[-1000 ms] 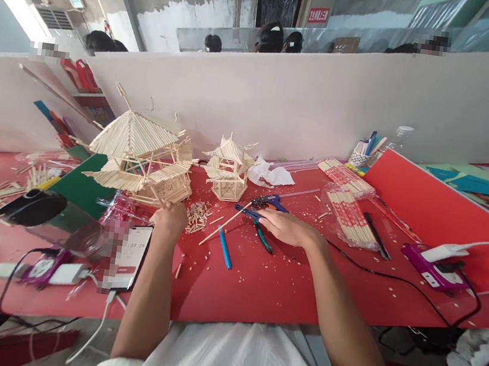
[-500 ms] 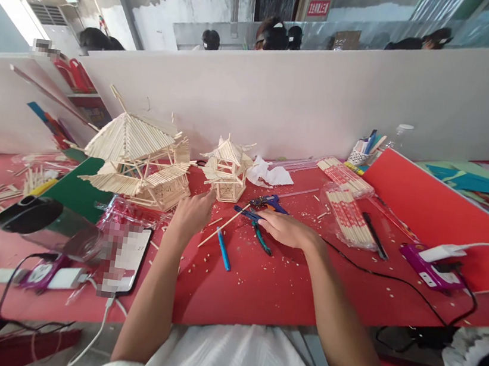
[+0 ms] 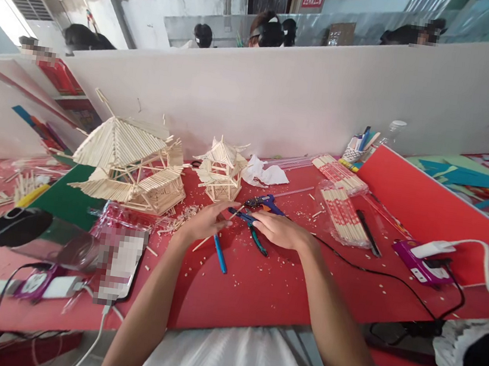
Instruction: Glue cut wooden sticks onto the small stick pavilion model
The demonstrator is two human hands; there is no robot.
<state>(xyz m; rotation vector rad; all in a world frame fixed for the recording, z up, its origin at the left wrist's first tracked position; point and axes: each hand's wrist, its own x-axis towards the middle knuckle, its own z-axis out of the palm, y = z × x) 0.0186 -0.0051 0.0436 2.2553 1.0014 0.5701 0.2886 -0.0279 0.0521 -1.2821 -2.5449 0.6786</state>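
Above a thin wooden stick [image 3: 201, 243] on the red table, my left hand [image 3: 206, 223] has its thumb and fingers apart, with the fingertips near the stick's upper part. My right hand [image 3: 281, 230] lies with fingers stretched out at the pliers [image 3: 259, 240], partly covering them; whether it presses on them I cannot tell. The pliers' dark blue jaws [image 3: 240, 214] point left, close to the left fingertips. A blue pen-like tool [image 3: 219, 254] rests just below. Behind my hands are a glue gun [image 3: 264, 202] and a small stick pavilion [image 3: 221, 171].
A larger stick pavilion [image 3: 134, 162] stands on the left, near a phone [image 3: 127, 269] and a clear pitcher [image 3: 40, 231]. Packs of sticks [image 3: 343, 214], a red board [image 3: 438, 214] and a purple power strip [image 3: 422, 266] occupy the right. A cable crosses the table there.
My left hand has come from beside the small pavilion toward the stick and pliers, its fingers spreading. My right hand stays at the pliers. The view has shifted slightly.
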